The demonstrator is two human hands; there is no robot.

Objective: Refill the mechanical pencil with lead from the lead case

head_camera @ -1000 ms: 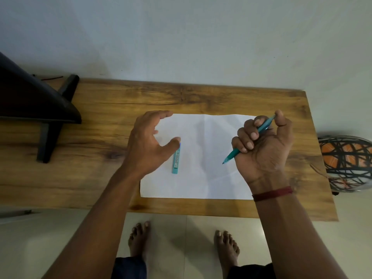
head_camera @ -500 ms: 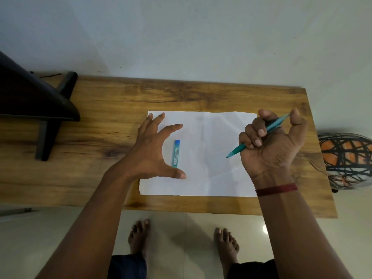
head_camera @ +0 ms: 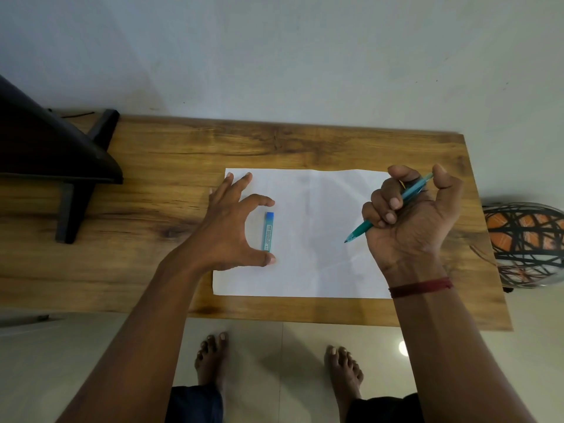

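Observation:
A slim teal lead case (head_camera: 268, 231) with a blue cap lies flat on a white sheet of paper (head_camera: 317, 233) on the wooden table (head_camera: 158, 184). My left hand (head_camera: 235, 227) hovers around it, forefinger past the capped far end and thumb past the near end, fingers spread and not touching it. My right hand (head_camera: 409, 221) is closed in a fist around a teal mechanical pencil (head_camera: 360, 230), tip pointing down-left over the paper, the rear end sticking out between thumb and forefinger.
A black stand with a leg (head_camera: 73, 190) occupies the table's left end. To the right of the table stands an orange object wrapped in black wire (head_camera: 525, 242). My bare feet (head_camera: 213, 358) are on the tiled floor below the table's near edge.
My left hand has turned and dropped so thumb and forefinger bracket the lead case's two ends. My right hand with the pencil shifted slightly to the right.

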